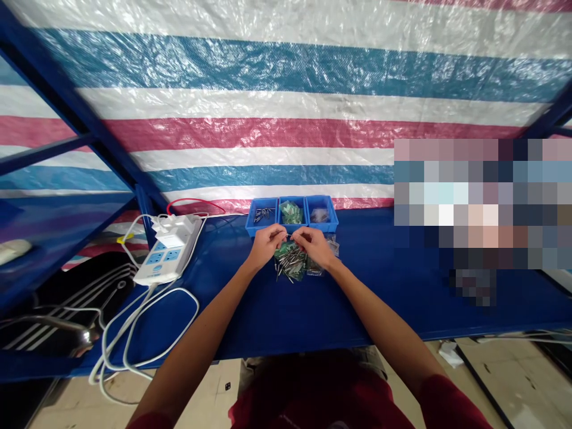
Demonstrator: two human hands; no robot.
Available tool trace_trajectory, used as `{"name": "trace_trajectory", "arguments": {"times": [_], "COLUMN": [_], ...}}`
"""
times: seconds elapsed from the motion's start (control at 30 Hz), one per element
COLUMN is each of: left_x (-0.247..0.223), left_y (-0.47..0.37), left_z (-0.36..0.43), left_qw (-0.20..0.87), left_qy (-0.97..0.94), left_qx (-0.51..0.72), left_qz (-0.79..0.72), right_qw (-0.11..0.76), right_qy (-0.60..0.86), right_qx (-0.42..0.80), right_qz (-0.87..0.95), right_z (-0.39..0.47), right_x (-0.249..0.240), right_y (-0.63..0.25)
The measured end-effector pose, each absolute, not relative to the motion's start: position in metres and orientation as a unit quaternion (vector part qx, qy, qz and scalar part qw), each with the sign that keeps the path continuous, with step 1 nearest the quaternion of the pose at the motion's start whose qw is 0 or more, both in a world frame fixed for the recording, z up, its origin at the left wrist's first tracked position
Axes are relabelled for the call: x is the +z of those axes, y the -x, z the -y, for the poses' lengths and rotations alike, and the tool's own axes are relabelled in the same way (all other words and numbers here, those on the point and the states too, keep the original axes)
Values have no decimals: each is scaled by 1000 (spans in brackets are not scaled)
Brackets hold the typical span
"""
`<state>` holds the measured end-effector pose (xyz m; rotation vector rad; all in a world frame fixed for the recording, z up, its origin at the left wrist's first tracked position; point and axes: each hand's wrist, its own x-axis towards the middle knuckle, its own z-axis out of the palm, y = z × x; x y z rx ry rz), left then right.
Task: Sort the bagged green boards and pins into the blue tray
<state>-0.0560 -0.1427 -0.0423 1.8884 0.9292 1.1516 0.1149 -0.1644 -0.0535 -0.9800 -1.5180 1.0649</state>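
Observation:
My left hand (267, 244) and my right hand (314, 244) meet above the blue table, fingertips pinched close together. Between them runs a short, thin, light-coloured pin (289, 235), gripped at both ends; its exact kind is too small to make out. Just below the hands, a loose pile of slim metal pins (291, 262) lies on a green plastic bag (280, 250). A clear plastic bag (316, 269) with small parts lies beside the pile, partly hidden by my right hand.
Behind the hands stand three joined blue bins (291, 229), holding metal pins (263, 213), a green bag (291, 212) and a clear bag (319, 214). A white power strip (166, 257) with plugs and looped white cables (129, 316) lies at left. The right side is pixelated.

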Motion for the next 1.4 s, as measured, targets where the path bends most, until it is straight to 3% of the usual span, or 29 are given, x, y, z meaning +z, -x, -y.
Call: {"name": "trace_trajectory", "arguments": {"times": [0.3, 0.5, 0.67, 0.9, 1.07, 1.23, 1.4], "left_x": [-43, -42, -40, -39, -42, -44, -39], "left_y": [54, 54, 53, 57, 57, 53, 70], "left_z": [146, 148, 149, 145, 143, 145, 140], "left_qw": [206, 182, 225, 402, 415, 340, 64], "left_qy": [-761, -768, -770, -729, -712, -737, -692], "left_qx": [466, 466, 441, 427, 446, 457, 546], "left_qz": [-402, -400, -403, -353, -350, -364, -468], "right_qw": [506, 503, 504, 489, 505, 531, 541], "right_qy": [434, 441, 448, 434, 427, 441, 453], "right_qx": [460, 454, 428, 403, 415, 414, 402], "right_qz": [586, 588, 602, 640, 625, 594, 584], "right_z": [164, 163, 162, 166, 166, 163, 163], "right_x": [-53, -53, -55, -51, -50, -54, -55], "right_y": [-115, -115, -117, -114, -113, -115, -115]}}
